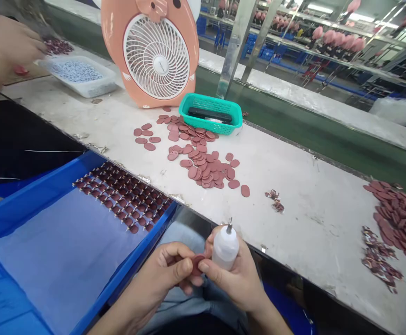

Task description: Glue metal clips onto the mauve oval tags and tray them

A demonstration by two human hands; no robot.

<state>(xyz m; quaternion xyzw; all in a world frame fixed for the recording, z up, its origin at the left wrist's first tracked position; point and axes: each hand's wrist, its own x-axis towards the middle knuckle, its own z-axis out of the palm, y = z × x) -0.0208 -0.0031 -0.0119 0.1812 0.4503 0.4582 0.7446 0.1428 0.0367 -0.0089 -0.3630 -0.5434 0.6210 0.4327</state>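
Note:
Between the thumb and fingers of my left hand (177,267) is a small reddish-brown oval disc (197,263). My right hand (233,274) is wrapped round a white squeeze bottle (225,249) with a thin metal tip pointing up, and its thumb touches the disc's edge too. Both hands are above my lap, in front of the table edge. A pile of similar oval discs (208,170) lies on the table ahead of them. Near that pile is a little cluster of small dark-and-gold pieces (275,201).
A blue tray (168,218) at left holds rows of assembled pieces on a pale sheet. On the table stand an orange fan (114,37), a green basket (238,114) and a white tub (108,83). More discs (398,214) lie at right. Another person's hand (10,42) is at upper left.

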